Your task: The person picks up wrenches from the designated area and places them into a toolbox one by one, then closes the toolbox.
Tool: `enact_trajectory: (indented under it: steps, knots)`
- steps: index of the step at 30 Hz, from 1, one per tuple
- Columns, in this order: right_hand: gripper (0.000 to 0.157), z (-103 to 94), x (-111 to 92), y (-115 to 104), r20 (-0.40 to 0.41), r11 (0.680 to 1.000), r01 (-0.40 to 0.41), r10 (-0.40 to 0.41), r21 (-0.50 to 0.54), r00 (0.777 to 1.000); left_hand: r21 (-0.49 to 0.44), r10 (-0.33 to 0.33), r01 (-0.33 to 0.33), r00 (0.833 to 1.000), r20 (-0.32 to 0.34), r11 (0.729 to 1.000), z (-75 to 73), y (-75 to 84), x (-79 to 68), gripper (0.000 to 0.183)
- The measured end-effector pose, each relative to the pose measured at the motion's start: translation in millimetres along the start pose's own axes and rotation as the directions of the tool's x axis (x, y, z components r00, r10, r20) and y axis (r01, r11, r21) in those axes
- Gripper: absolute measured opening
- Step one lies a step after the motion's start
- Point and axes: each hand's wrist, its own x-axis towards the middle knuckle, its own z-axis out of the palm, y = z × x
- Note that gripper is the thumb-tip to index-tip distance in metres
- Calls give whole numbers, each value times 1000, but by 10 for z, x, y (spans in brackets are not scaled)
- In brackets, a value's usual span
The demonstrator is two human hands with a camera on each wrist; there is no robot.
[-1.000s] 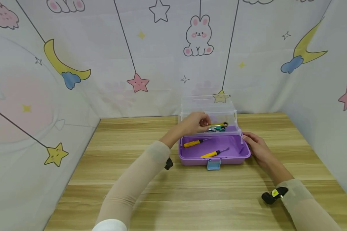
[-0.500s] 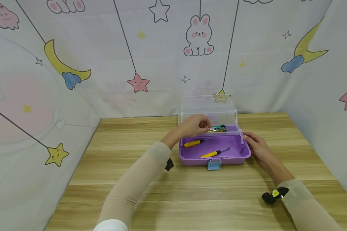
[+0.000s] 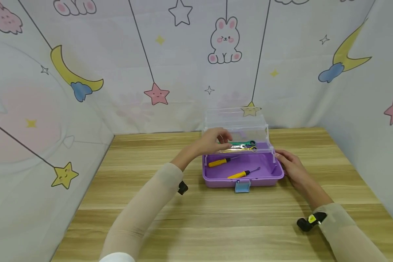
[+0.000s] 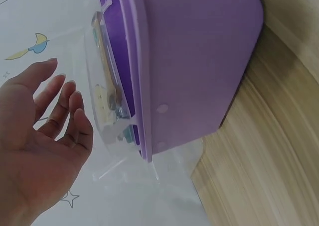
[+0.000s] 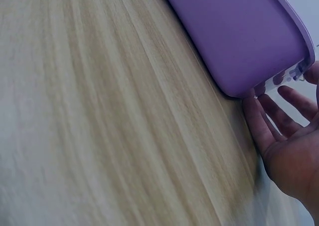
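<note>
A purple toolbox (image 3: 262,184) stands with its clear lid (image 3: 222,118) raised. In its see-through upper tray (image 3: 265,150) lie a green ratchet wrench (image 3: 243,143), a silver wrench (image 3: 238,146) and a gold ratchet wrench (image 3: 245,149). Over the tray's left end hovers my left hand (image 3: 213,141), fingers loosely bent and nothing between them; the left wrist view shows this hand (image 4: 42,131) apart from the box. My right hand (image 3: 291,166) grips the toolbox's right rear corner, thumb near the rim and fingers (image 5: 258,124) reaching behind the end wall.
Two yellow-handled screwdrivers, one at the left (image 3: 218,162) and one at the front (image 3: 239,175), lie in the lower compartment. A blue latch (image 3: 242,187) hangs at the front. The wooden table (image 3: 216,225) meets printed cloth walls (image 3: 183,65) at the back and sides.
My left hand lowered the gold ratchet wrench into the upper tray, let it go and drew back to the left, fingers opening. The right hand stayed at the toolbox's corner.
</note>
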Motion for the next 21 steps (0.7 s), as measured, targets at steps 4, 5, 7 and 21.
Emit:
enact_trajectory:
  steps: [4,5,7,21]
  knots:
    - [32,10,4,0,4,1000,0,0,-3,1000,-44,-19,18,1000,-12,999,-74,-24,-99,28]
    - [33,12,4,-1,5,1000,1,0,-5,1000,-56,-20,19,1000,-17,998,-93,-32,-124,29]
    - [32,14,2,-6,5,1000,4,-4,-9,1000,-72,-20,17,999,-33,997,-130,-42,-176,29]
    - [30,3,-6,-71,32,999,-10,11,-35,999,-163,-147,115,969,-201,980,-359,-325,-588,31]
